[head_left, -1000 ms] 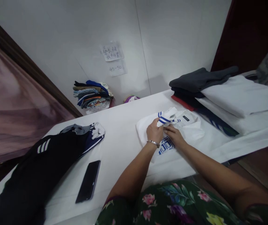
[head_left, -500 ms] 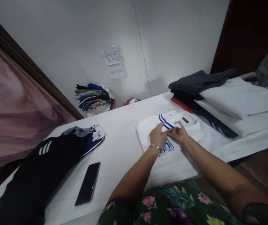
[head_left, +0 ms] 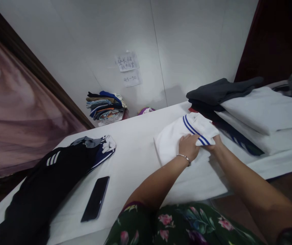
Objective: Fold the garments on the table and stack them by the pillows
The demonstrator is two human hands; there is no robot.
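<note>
A white shirt with blue stripes [head_left: 171, 136] lies bundled on the white-covered table, partly lifted by both hands. My left hand [head_left: 188, 147], with a bracelet at the wrist, is closed on the shirt beside the stripes. At the shirt's right end, my right hand [head_left: 214, 144] grips the striped edge, its fingers mostly hidden beneath the cloth. The blue print and the collar label are out of sight.
A stack of folded clothes [head_left: 258, 109] stands close on the right. On the left lie a dark garment with white stripes [head_left: 66, 177] and a phone [head_left: 95, 199]. Beyond the table's far edge is another clothes pile [head_left: 106, 107]. Paper notes [head_left: 127, 62] hang on the wall.
Both hands have moved right with the shirt's striped part. The shirt has been raised and turned over, covering its blue print and collar label.
</note>
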